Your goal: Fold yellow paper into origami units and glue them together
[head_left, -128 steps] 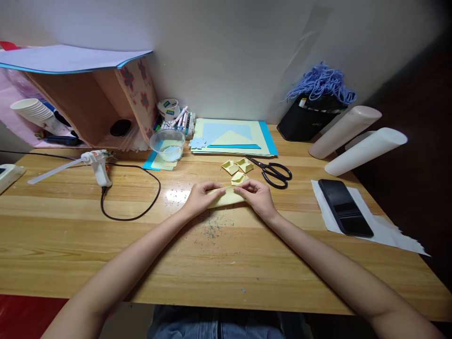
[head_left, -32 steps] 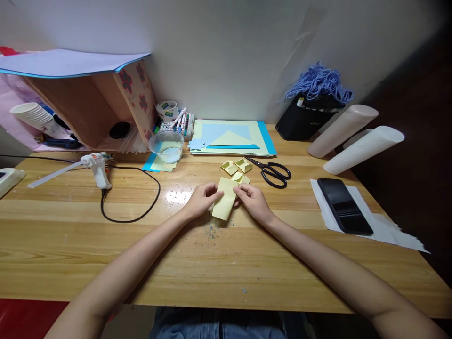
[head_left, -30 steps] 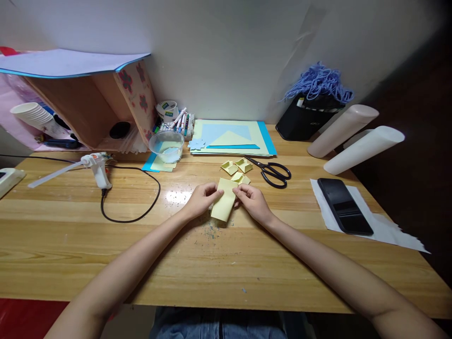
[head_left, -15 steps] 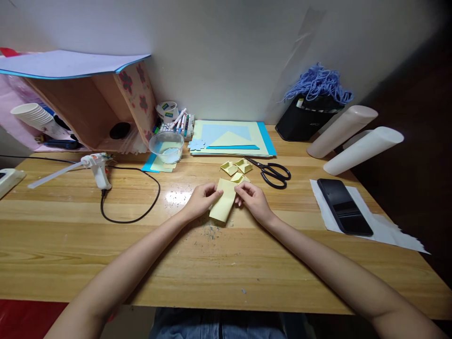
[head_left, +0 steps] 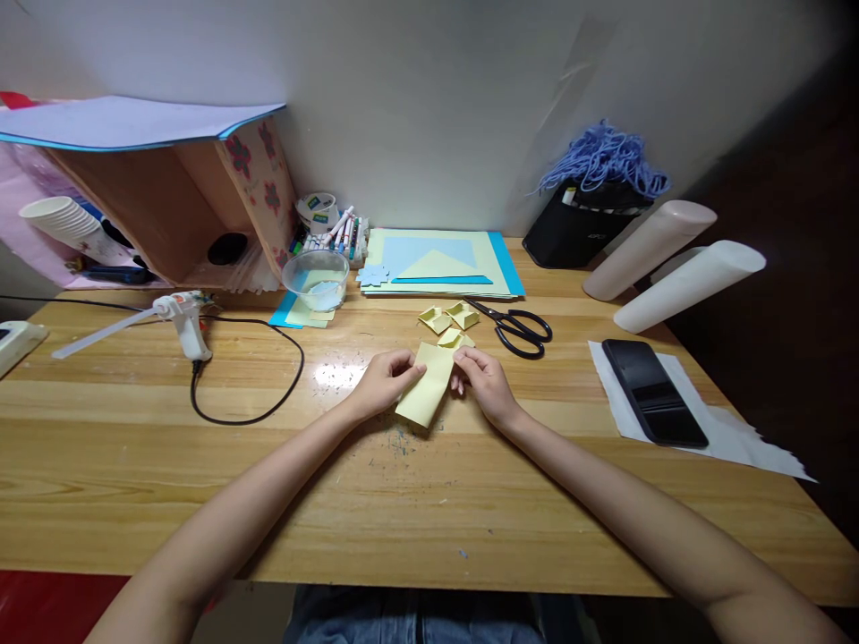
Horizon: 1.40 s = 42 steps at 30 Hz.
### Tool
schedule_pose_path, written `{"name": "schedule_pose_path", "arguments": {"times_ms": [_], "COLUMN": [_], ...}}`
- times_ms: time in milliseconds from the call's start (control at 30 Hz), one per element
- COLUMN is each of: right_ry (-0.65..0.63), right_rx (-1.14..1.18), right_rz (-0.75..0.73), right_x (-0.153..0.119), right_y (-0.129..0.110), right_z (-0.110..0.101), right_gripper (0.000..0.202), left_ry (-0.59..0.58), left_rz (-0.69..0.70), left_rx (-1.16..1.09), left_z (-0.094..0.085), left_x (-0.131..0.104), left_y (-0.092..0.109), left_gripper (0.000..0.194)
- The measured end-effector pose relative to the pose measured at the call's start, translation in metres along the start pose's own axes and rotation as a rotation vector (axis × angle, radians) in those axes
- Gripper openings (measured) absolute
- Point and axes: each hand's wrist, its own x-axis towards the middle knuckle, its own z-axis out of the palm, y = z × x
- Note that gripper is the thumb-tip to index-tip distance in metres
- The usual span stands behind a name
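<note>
A rectangular piece of pale yellow paper is held tilted just above the table, between both hands. My left hand grips its left edge, thumb on top and fingers curled beneath. At the top right corner my right hand pinches the paper between thumb and fingertips. Behind it lie several small folded yellow paper pieces, one of them partly covered by the paper's upper edge. Black-handled scissors lie to the right of these pieces, their blades pointing left.
On the left are a white glue gun with its looping black cord and a flower-patterned box. A clear plastic bowl, stacked coloured paper and markers stand along the wall. A phone lies at right.
The yellow paper has turned slightly and tilted, and its top right corner has shifted a little to the right with my right hand. My left hand has barely moved.
</note>
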Motion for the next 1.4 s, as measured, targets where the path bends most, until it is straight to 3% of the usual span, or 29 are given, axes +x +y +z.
{"name": "schedule_pose_path", "arguments": {"times_ms": [167, 400, 733, 900, 1067, 1400], "right_ry": [-0.021, -0.195, -0.039, -0.05, -0.168, -0.093], "right_rx": [0.021, -0.084, -0.104, -0.114, -0.169, -0.172], "right_rz": [-0.009, 0.059, 0.05, 0.039, 0.062, 0.033], "right_x": [0.0013, 0.0004, 0.0012, 0.0005, -0.0029, -0.0015], "right_y": [0.0016, 0.0002, -0.0005, -0.0027, -0.004, 0.0019], "right_z": [-0.0005, 0.0009, 0.0024, 0.0018, 0.0026, 0.0017], "right_gripper": [0.032, 0.03, 0.032, 0.032, 0.032, 0.036], "left_ry": [-0.013, 0.053, -0.14, -0.107, -0.076, -0.164], "left_rz": [0.01, -0.012, -0.01, -0.02, -0.022, -0.04], "left_rx": [-0.001, -0.028, -0.04, -0.041, -0.063, -0.09], "left_z": [-0.0004, -0.0008, -0.0045, -0.0051, -0.0038, -0.005], "left_x": [0.0008, 0.0014, -0.0007, -0.0005, -0.0006, -0.0018], "left_y": [0.001, -0.0021, 0.0046, 0.0032, 0.0036, 0.0036], "left_gripper": [0.031, 0.032, 0.034, 0.034, 0.037, 0.038]}}
